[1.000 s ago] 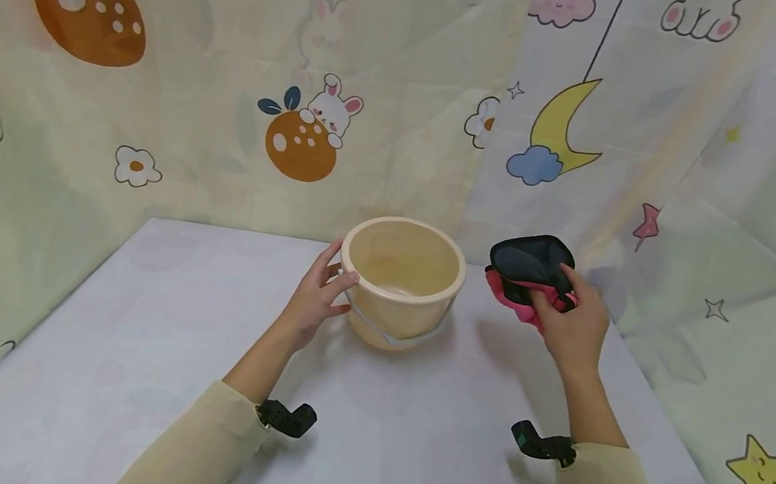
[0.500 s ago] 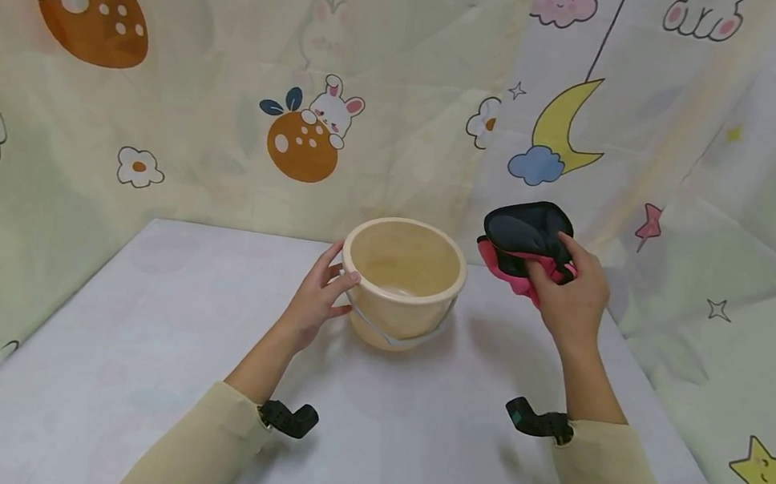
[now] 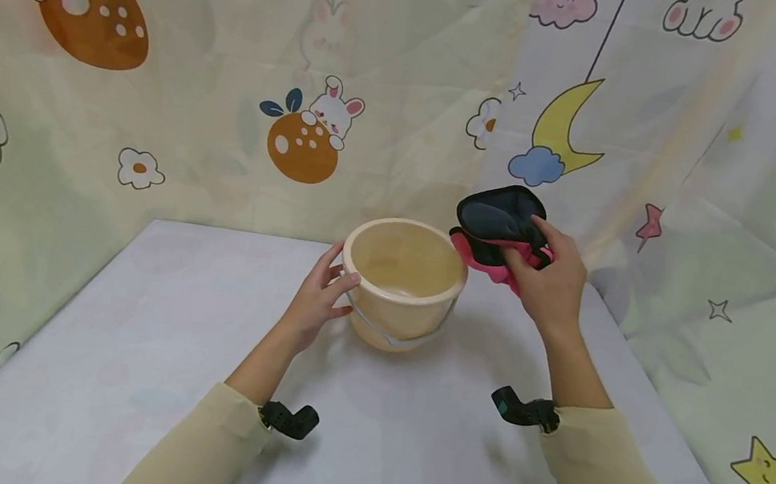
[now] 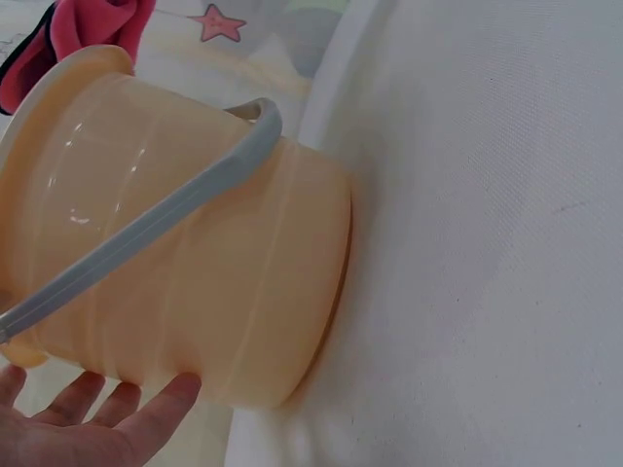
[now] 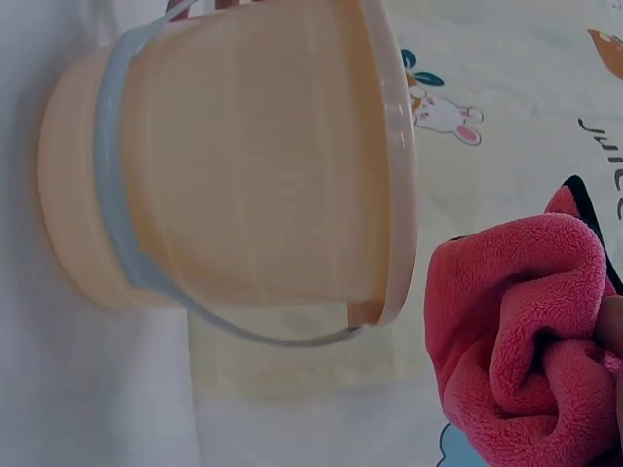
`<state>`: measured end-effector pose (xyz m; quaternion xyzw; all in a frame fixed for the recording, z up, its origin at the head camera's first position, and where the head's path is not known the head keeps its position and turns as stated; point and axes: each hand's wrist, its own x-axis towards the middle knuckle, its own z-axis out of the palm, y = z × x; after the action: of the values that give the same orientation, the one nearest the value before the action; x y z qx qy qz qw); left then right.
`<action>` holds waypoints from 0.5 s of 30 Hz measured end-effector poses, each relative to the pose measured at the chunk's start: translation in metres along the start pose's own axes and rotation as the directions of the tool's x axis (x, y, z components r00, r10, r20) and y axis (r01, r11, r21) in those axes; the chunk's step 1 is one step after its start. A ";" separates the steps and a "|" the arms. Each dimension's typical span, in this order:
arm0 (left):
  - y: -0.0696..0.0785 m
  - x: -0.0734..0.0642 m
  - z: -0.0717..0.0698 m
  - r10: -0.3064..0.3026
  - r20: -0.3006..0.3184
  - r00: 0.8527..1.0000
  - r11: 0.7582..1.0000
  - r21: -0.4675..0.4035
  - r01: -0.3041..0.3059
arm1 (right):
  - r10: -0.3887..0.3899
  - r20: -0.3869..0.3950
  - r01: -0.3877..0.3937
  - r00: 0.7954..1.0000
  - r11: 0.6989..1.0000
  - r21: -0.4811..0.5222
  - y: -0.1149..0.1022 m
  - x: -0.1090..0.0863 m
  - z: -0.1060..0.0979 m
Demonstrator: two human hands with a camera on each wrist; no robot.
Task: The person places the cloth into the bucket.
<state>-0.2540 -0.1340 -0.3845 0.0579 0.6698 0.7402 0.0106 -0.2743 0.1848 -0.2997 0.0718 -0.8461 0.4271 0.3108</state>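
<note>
While the bucket (image 3: 389,316) is steadied on the table (image 3: 399,445) by the left hand (image 3: 312,293), whose fingers are spread against its side, the bundle (image 3: 500,215) is held in the air by the right hand (image 3: 553,282), beside the right of the rim (image 3: 399,298) and a little above it. The bundle is pinched at its right end between thumb and fingers. What it is cannot be told, but pink plush and smooth dark panels are seen, so it can be judged light, soft and hardly breakable; since a fold might slip loose, all the layers are best pinched together. By its look, the bucket can be taken for plastic: stiff, smooth, light and easily pushed askew. It is best braced at the upper wall or rim, as the handle (image 3: 393,342) is lowered and would probably swing.
</note>
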 end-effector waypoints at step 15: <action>-0.002 0.000 0.000 0.010 0.002 1.000 1.000 -0.001 -0.010 | -0.071 0.051 0.067 0.996 0.995 0.067 -0.017 0.008 0.022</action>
<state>-0.2540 -0.1338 -0.3861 0.0622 0.6691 0.7405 0.0077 -0.2842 0.1589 -0.2935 0.1223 -0.8366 0.4415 0.3003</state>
